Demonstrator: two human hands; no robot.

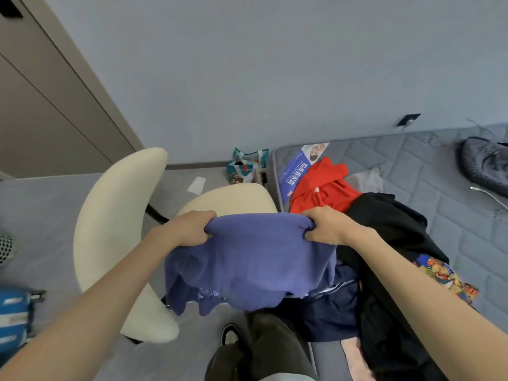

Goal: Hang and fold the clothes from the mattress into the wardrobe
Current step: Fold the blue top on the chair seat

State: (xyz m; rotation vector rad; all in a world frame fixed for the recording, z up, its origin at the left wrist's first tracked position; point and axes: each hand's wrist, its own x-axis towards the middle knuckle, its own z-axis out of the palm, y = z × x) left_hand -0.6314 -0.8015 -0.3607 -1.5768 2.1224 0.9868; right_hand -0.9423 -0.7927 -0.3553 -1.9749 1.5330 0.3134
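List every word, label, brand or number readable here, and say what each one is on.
Blue mattress label: large white Chinese characters, seemingly "和美居家具"; blurred, so this is uncertain.
Same label: a small Latin line beside the characters, too small to read.
Teal shopping bag: printed pattern, too blurred to read.
Purple garment: pale print near its lower edge, folded and unreadable.
Red garment: a small white mark, unreadable.
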